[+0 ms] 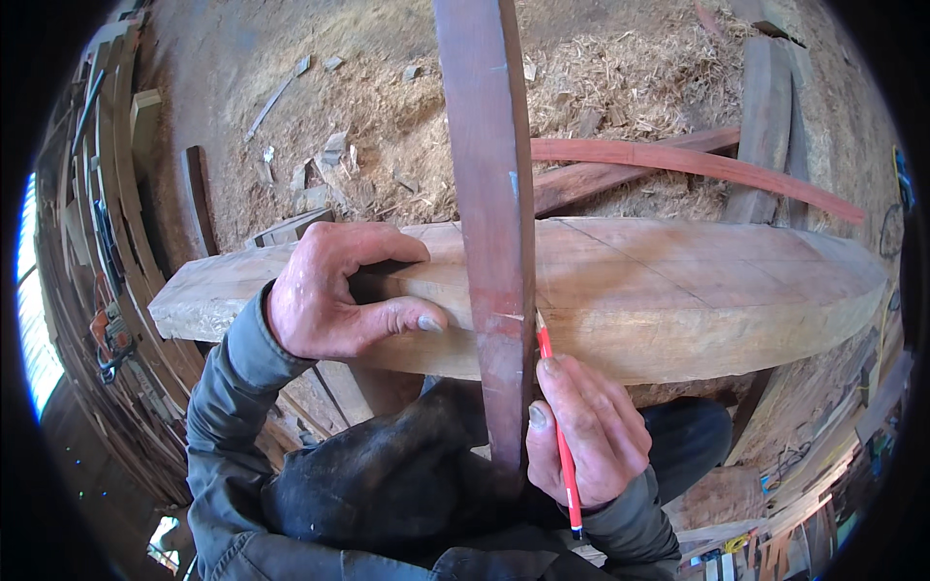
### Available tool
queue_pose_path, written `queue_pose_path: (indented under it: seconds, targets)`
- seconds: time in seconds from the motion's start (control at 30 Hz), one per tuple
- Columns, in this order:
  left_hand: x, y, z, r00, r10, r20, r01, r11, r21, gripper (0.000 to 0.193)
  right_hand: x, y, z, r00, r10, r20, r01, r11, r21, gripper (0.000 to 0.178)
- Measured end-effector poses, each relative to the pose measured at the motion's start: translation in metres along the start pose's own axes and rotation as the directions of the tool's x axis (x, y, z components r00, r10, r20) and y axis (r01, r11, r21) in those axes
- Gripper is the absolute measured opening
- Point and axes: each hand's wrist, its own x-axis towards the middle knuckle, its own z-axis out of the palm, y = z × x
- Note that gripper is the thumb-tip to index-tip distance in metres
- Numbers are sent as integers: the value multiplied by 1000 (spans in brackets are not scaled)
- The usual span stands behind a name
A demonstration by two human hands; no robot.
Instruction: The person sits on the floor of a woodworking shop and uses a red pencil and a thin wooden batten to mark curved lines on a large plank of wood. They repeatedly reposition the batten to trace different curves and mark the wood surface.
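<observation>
A thick pale wooden beam [678, 290] lies crosswise in front of me, its ends tapering. Across it stands a long reddish-brown board [496, 174], reaching from the top of the view down towards my lap. My left hand [339, 290] rests on the beam left of the board, thumb and forefinger spread apart; its other fingers are mostly hidden. Pinched in my right hand [596, 426] is a red pencil [562, 436]. The pencil's tip meets the right edge of the board, beside a pale mark on the reddish wood.
Wood shavings and offcuts litter the ground [378, 126] beyond the beam. A curved reddish strip [697, 165] lies at the far right, near a grey timber [760, 116]. Stacked boards [121, 194] line the left, with an orange-and-black power tool [111, 334] among them.
</observation>
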Motion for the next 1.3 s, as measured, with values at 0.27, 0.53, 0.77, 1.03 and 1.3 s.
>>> queue_pose_path:
  seconds: [0.27,0.53,0.77,1.03,1.3]
  targets:
    - [1,-1,-2,1000,-27,5,27,999,-19,61,-11,-4,-1,995,77,65,-75,997,-22,39]
    - [3,3,0,999,6,-46,-7,1000,-26,58,-9,-17,-14,998,46,41,-48,998,51,37]
    - [-3,-4,2,998,-42,-54,41,999,-9,61,-59,-11,-9,980,132,149,-146,985,89,38]
    - [4,-1,8,995,-44,-94,44,999,6,67,-107,8,-5,819,455,349,-564,749,348,38]
    - [44,42,50,996,35,-79,-29,997,75,55,-118,21,-43,808,526,266,-588,698,409,48]
